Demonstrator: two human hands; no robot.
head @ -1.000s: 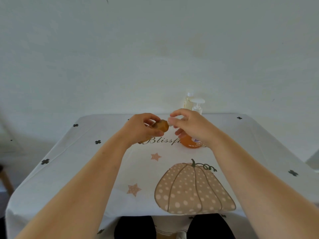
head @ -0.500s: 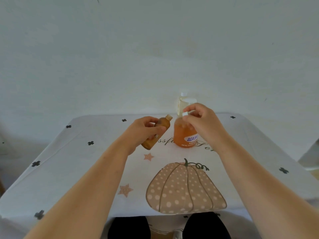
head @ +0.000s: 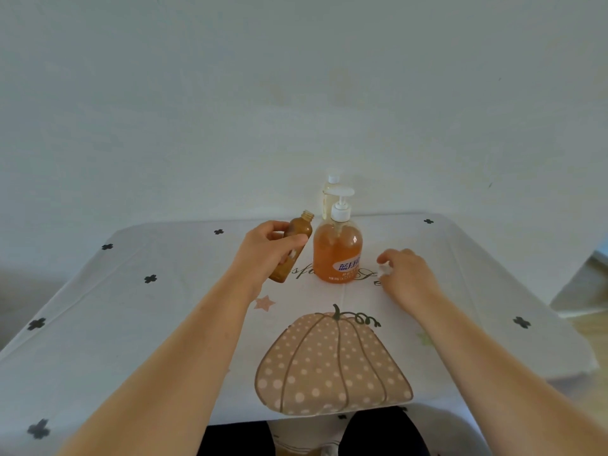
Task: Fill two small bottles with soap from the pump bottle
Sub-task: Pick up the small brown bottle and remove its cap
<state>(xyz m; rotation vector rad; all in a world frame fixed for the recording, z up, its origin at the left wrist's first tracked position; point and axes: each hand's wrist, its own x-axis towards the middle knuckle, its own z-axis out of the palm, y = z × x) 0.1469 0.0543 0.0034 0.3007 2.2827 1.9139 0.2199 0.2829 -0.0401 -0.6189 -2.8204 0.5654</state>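
Right hand (head: 408, 278) has dropped from the pump head to the tablecloth (head: 164, 307) just right of the pump bottle (head: 337, 255), fingers loosely curled (holding the cap? cannot tell). Left hand (head: 266, 255) grips the amber bottle (head: 297, 235), uncapped and tilted, just left of the pump bottle. With the neck open, filling can probably start. Second small bottle (head: 328, 199) stands capped behind the pump bottle.

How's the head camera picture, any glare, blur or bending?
Head view: soft even light, weak shadows; small glare spots on the pump bottle; wide-angle bending bows the table edges; the small brown bottle in the left hand looks sharp.
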